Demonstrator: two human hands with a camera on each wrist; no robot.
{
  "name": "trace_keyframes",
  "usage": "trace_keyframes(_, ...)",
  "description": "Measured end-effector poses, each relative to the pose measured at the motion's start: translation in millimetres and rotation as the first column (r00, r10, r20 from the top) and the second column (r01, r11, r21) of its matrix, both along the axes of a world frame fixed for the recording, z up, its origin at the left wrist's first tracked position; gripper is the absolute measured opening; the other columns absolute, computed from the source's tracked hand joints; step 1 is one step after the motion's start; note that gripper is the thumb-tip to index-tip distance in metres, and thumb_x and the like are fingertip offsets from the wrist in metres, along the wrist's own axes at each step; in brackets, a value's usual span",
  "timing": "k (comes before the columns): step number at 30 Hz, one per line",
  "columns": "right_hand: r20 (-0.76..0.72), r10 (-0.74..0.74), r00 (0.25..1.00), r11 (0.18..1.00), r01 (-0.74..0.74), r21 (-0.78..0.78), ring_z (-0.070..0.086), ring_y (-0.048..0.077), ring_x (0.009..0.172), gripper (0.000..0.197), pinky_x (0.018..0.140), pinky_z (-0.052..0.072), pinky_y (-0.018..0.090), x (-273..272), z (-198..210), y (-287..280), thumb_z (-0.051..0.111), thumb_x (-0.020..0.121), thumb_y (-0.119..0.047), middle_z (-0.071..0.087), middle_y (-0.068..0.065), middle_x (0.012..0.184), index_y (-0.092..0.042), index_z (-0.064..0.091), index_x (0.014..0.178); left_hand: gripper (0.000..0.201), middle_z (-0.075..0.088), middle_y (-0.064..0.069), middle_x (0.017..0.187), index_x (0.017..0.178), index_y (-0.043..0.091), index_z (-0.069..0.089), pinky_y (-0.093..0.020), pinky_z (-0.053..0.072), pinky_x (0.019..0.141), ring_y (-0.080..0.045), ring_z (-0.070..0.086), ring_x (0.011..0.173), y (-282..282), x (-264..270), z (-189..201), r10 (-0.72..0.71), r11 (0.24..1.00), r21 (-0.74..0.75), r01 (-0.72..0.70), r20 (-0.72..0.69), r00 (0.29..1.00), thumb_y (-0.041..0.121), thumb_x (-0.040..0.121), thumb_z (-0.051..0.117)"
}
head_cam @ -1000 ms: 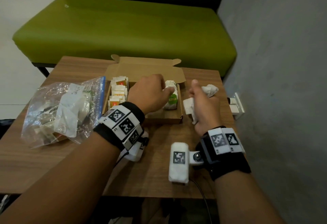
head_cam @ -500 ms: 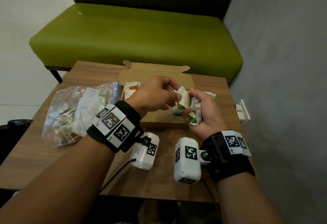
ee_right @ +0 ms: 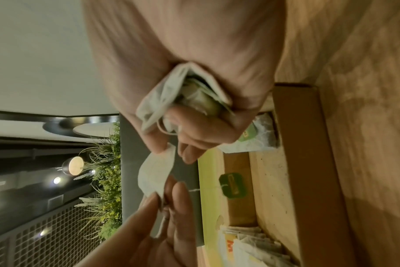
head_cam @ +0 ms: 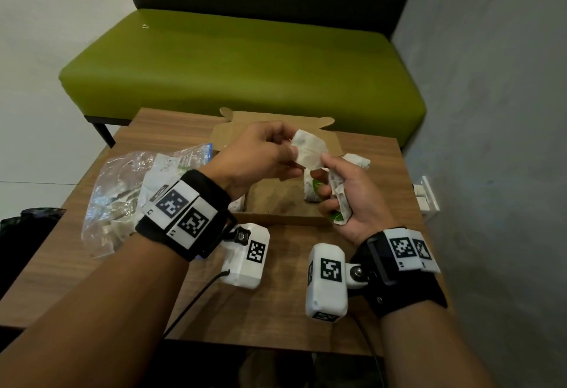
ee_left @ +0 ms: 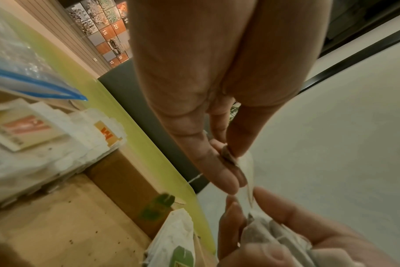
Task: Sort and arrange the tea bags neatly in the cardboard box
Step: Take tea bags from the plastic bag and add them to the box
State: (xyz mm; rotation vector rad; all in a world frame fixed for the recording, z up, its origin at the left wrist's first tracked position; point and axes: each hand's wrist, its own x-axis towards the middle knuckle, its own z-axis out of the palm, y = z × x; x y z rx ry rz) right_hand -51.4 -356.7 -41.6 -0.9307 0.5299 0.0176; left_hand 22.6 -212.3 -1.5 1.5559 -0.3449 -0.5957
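The left grip (head_cam: 260, 154) pinched a white tea bag (head_cam: 308, 152); just beside it, the right grip (head_cam: 352, 203) clasped several tea bags (head_cam: 339, 200) above the cardboard box (head_cam: 276, 203).

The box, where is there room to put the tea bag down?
The cardboard box has bare floor in its middle, between the red-tagged stack on its left side and the green-tagged tea bag at its right wall. Both those edges are crowded.

The cardboard box (head_cam: 285, 219) is set on the bench (head_cam: 276, 311), with a plastic bag (head_cam: 122, 191) lying to its left. A sofa (head_cam: 245, 65) is placed behind the bench. Tea bags (ee_left: 46, 144) are stacked in the box's left part.
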Motion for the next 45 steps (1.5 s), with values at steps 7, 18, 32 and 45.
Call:
trace_keyframes(7,0.131,-0.01,0.991,0.966,0.044,-0.256,0.06,0.008,0.044,0.009,0.037,0.044,0.02,1.1,-1.5,6.8,0.068,0.093,-0.008,0.066,0.002,0.062,-0.003,0.063,0.098,0.022,0.063,-0.005,0.097,0.103,0.013,0.058,-0.038,0.059,0.081,-0.019,0.067,0.084,-1.3,2.0,-6.4,-0.025,0.981,0.195,-0.007,0.165,0.986,0.001,0.088,0.067)
trace_keyframes(18,0.216,-0.029,0.976,0.913,0.114,-0.393,0.069,0.034,0.087,0.016,0.078,0.056,0.049,5.4,-6.4,4.0,0.074,0.088,-0.005,0.068,0.021,0.093,0.003,0.066,0.099,0.002,0.07,0.003,0.086,0.091,0.018,0.07,-0.024,0.048,0.067,-0.004,0.061,0.07,9.8,10.1,-10.6,-0.184,0.937,0.348,0.016,0.454,0.872,0.02,0.091,0.07)
trace_keyframes(32,0.247,0.159,0.956,0.881,-0.025,-0.473,0.071,0.031,0.106,0.026,0.093,0.057,0.048,6.8,-17.9,11.5,0.071,0.087,-0.001,0.075,0.016,0.108,-0.005,0.069,0.112,0.012,0.053,0.009,0.065,0.081,0.015,0.067,-0.042,0.04,0.076,-0.008,0.045,0.062,13.9,10.0,-2.3,0.069,0.997,-0.033,-0.066,0.109,0.992,0.014,0.093,0.065)
trace_keyframes(45,0.384,0.082,0.92,0.923,0.075,-0.378,0.069,0.036,0.107,0.03,0.089,0.058,0.045,14.9,-18.1,21.7,0.075,0.082,0.001,0.072,0.023,0.113,-0.01,0.067,0.11,0.007,0.057,0.001,0.075,0.089,0.013,0.061,-0.02,0.039,0.05,-0.006,0.051,0.058,14.6,11.9,-3.1,0.133,0.989,-0.066,-0.13,0.057,0.989,0.013,0.096,0.06)
